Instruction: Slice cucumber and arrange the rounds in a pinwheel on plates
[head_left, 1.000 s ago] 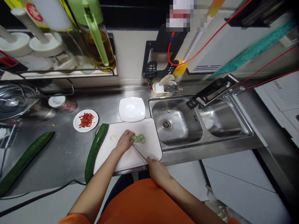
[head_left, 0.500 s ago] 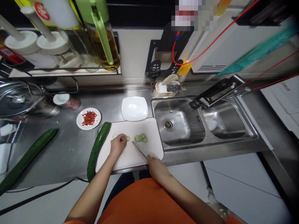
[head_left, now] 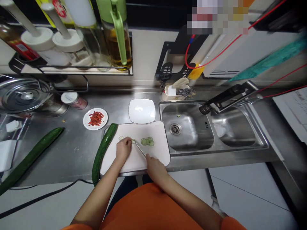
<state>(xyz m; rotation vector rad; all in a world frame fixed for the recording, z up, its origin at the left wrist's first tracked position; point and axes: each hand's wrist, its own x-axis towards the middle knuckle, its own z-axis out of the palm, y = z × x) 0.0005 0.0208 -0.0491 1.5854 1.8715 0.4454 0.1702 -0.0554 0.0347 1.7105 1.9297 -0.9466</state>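
My right hand (head_left: pixel 156 167) is wrapped round the handle of a kitchen knife (head_left: pixel 140 149), its blade pointing up and left. The knife's tip meets a thin cucumber slice (head_left: pixel 133 141) lying on the white cutting board (head_left: pixel 134 163). From the left, my left hand (head_left: pixel 124 148) has its fingers pinched together on the edge of that slice. Another pale slice (head_left: pixel 121 138) lies just behind the left hand, partly hidden. Right of the knife, several overlapping cucumber slices (head_left: pixel 146 141) form a small pile. A whole cucumber (head_left: pixel 104 150) rests along the board's left edge.
Behind the board sits a white square plate (head_left: pixel 142 110), with a small dish of red berries (head_left: pixel 96 118) to its left. A second cucumber (head_left: pixel 31 158) lies far left. The double sink (head_left: pixel 189 127) is on the right; a condiment rack (head_left: pixel 79 71) stands behind.
The knife tip has moved left from near the pile to the slice at my left fingers. My view has shifted, so most things appear slightly further right.
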